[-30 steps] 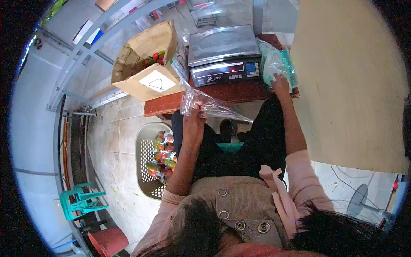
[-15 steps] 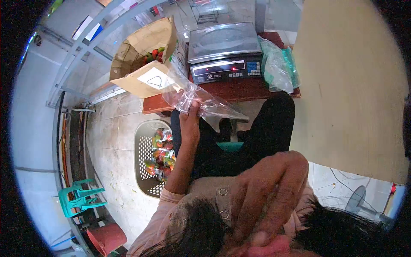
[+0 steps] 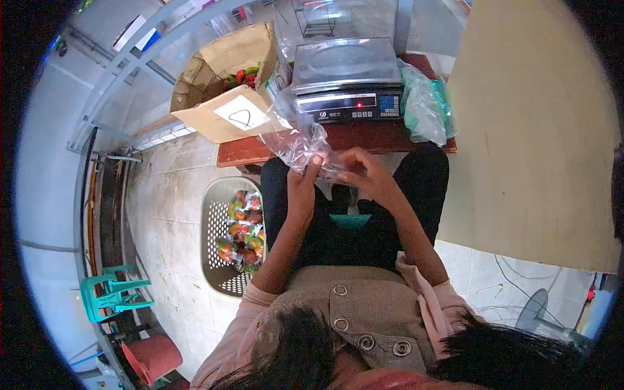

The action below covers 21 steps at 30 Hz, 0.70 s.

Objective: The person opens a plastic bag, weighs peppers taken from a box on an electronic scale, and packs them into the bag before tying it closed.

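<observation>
A clear plastic bag (image 3: 292, 140) hangs between my two hands, above my lap and in front of the bench edge. My left hand (image 3: 304, 188) pinches it, the thumb on top. The fingers of my right hand (image 3: 365, 172) are closed on the bag's right end. Beyond it stands a digital scale (image 3: 348, 78) with a bare metal plate and a lit red digit. To its left, an open cardboard box (image 3: 221, 123) holds red and green peppers (image 3: 244, 77). A pile of clear and green plastic bags (image 3: 426, 107) lies right of the scale.
A beige perforated basket (image 3: 211, 260) with bagged peppers (image 3: 244, 227) stands on the tiled floor by my left leg. The red-brown bench (image 3: 250, 151) carries box and scale. A large tan board (image 3: 533, 143) is on the right; a green stool (image 3: 107, 296) and red bin (image 3: 153, 359) are lower left.
My right hand moved from the pile of bags up close to my face, then down to the bag in my left hand, and now grips its right end.
</observation>
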Each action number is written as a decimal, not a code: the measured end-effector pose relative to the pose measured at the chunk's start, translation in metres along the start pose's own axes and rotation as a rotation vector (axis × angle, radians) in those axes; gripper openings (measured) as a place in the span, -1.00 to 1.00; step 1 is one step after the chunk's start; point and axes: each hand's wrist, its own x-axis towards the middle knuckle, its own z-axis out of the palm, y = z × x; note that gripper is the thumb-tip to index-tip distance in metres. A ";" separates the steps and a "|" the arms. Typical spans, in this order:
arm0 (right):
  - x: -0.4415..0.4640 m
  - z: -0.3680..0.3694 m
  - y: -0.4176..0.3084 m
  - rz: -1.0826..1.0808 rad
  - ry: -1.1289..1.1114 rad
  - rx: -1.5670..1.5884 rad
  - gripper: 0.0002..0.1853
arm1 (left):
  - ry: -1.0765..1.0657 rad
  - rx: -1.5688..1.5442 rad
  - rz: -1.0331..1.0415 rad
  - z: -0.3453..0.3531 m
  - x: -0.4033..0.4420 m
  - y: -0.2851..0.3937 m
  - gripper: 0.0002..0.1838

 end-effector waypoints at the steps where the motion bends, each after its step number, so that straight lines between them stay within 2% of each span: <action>1: 0.001 -0.004 0.005 0.017 -0.067 -0.008 -0.68 | 0.009 -0.019 -0.019 -0.003 0.002 -0.004 -0.69; 2: 0.002 -0.005 0.010 0.034 -0.134 -0.016 -0.64 | 0.017 -0.038 -0.038 -0.006 0.003 -0.006 -0.69; 5: 0.006 0.009 0.020 -0.144 0.137 -0.011 -0.63 | -0.003 -0.043 -0.055 -0.004 0.002 0.000 -0.67; 8: 0.006 0.012 0.023 -0.013 0.003 0.171 -0.70 | 0.003 -0.031 -0.040 0.004 0.002 0.001 -0.66; 11: 0.004 0.003 0.028 0.128 -0.097 0.120 -0.74 | 0.005 -0.030 -0.077 0.003 0.004 0.000 -0.67; 14: 0.006 -0.009 0.034 0.050 0.025 0.126 -0.80 | 0.041 0.004 -0.139 -0.009 0.004 -0.011 -0.70; 17: 0.005 -0.017 0.038 0.152 0.021 0.193 -0.77 | 0.073 -0.015 -0.133 -0.007 0.004 -0.008 -0.68; 21: 0.002 -0.013 0.036 0.152 -0.013 0.433 -0.64 | 0.090 0.007 -0.176 -0.002 0.000 0.013 -0.68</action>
